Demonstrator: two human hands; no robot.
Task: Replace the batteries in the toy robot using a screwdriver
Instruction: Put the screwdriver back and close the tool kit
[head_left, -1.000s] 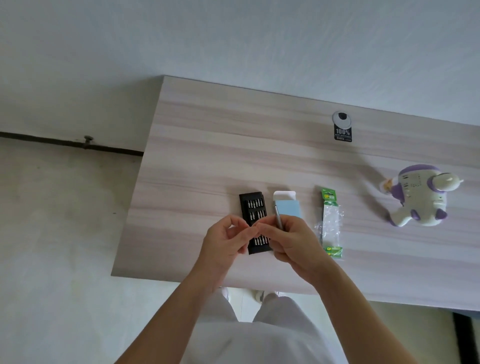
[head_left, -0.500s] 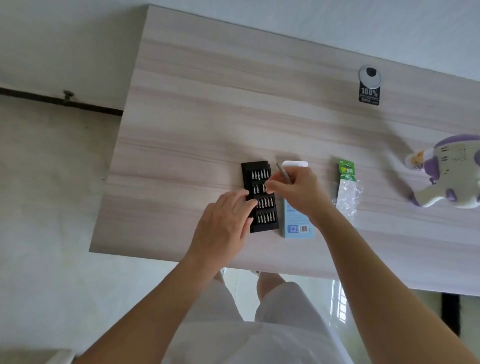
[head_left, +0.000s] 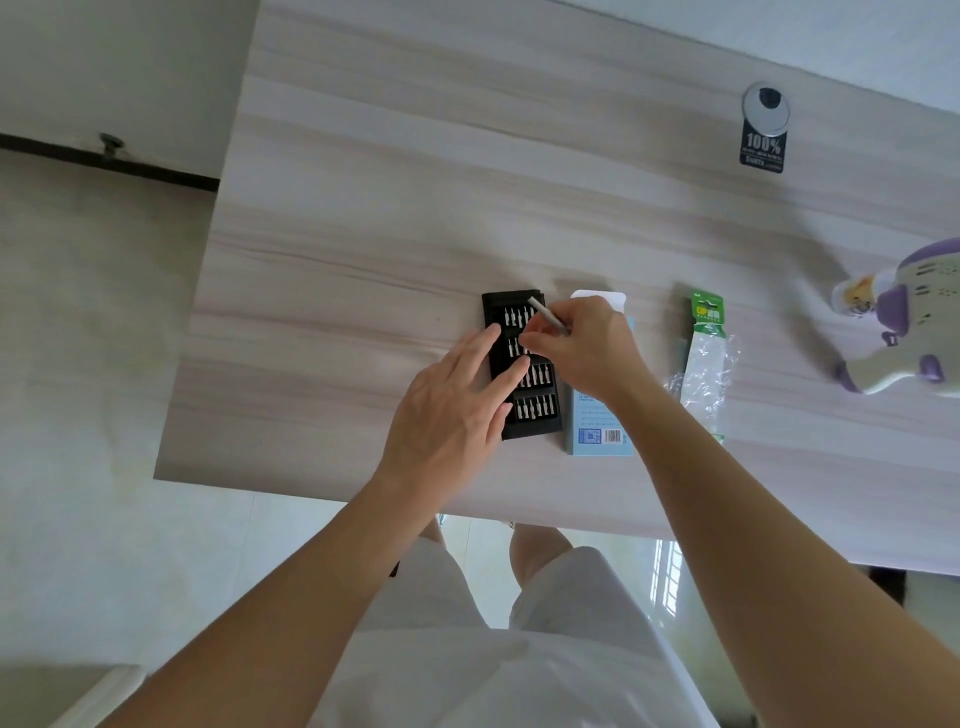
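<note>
left hand (head_left: 457, 415): spread straight, resting on case (head_left: 537, 423) | right hand (head_left: 584, 353): pinching screwdriver (head_left: 545, 318), tips just beyond left fingers (head_left: 480, 345) | robot (head_left: 904, 332): well right of fingers, on surface (head_left: 363, 208)

Matt pale wood-grain table (head_left: 415, 156) — black matt bit case (head_left: 540, 426) of shiny metal bits (head_left: 535, 406) — crinkled clear plastic battery pack (head_left: 706, 374).

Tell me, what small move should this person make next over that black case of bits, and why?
Probably lift one bit out of the bit case and fit it to the screwdriver. The right hand grips the slim screwdriver while its fingertips reach the case's second row, the left hand steadies the case with straight fingers, and the toy robot lies untouched.
</note>
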